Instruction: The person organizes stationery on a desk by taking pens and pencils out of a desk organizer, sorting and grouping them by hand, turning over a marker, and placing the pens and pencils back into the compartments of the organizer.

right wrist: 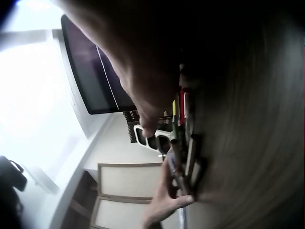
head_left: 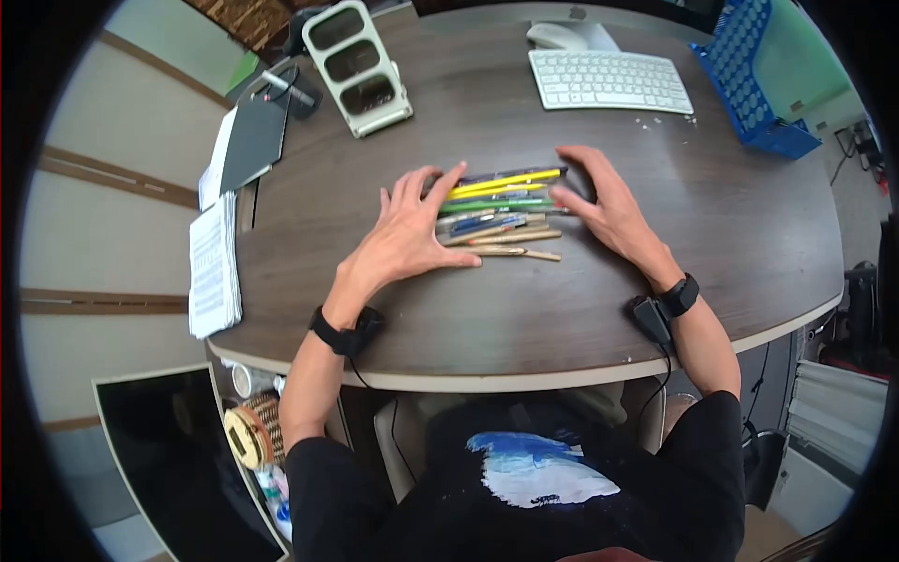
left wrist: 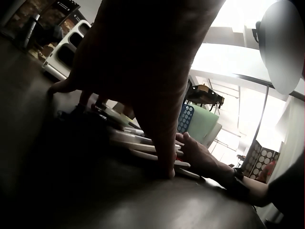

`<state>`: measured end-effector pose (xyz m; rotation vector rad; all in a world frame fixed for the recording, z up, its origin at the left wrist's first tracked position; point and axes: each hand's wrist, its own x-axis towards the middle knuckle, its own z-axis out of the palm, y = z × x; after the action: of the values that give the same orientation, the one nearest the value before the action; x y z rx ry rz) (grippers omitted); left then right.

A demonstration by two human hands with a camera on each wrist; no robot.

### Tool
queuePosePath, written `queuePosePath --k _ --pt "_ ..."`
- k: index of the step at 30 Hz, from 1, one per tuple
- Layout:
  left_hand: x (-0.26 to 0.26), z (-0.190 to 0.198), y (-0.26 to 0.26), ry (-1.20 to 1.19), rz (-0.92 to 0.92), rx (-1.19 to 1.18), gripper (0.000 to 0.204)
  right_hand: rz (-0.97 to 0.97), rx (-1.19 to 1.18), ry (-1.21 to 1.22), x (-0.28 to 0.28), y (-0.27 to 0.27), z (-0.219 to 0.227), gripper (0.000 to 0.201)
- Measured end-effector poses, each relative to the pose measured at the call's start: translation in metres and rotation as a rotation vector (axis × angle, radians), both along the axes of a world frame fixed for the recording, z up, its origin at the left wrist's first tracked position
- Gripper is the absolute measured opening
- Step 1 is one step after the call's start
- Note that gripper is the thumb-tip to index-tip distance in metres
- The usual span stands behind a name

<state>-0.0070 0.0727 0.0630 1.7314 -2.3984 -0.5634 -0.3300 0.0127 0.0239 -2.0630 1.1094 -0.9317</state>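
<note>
Yellow, green, tan etc. pens [head_left: 506,203]: side-by-side row on counter [head_left: 524,318], btwn L hand [head_left: 405,234] (fingers spread wide, at L ends) & R hand [head_left: 613,211] (fingers loosely bent, thumb by R ends); neither clasps any.

Pens and pencils [head_left: 501,214], a flat batch on the tabletop [head_left: 468,323], side by side, long axes running roughly left to right. Far edge: a dark one [head_left: 501,175]. Next, bright yellow ones [head_left: 529,177], then green [head_left: 506,203]. Mid-batch: clear-and-blue pens [head_left: 482,224], slightly blurred. Near side: slim tan ones [head_left: 538,235], the nearest slightly askew. Right ends uneven. Left ends partly hidden within the spread left hand [head_left: 403,234]; right thumb close by the middle right ends, contact unclear.
</note>
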Motion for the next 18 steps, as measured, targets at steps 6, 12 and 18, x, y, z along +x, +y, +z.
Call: queuePosePath --k 6,12,18 --pt "-0.003 -0.021 0.013 0.021 0.036 -0.066 0.131 0.012 0.011 -0.019 0.032 0.009 -0.007 0.053" --pt "-0.001 -0.027 0.011 0.097 0.022 -0.099 0.130 0.179 0.092 -0.108 0.077 0.011 -0.006 0.059" --pt "0.011 -0.030 0.017 -0.071 0.024 -0.298 0.130 0.177 0.225 -0.098 0.068 0.006 -0.006 0.059"
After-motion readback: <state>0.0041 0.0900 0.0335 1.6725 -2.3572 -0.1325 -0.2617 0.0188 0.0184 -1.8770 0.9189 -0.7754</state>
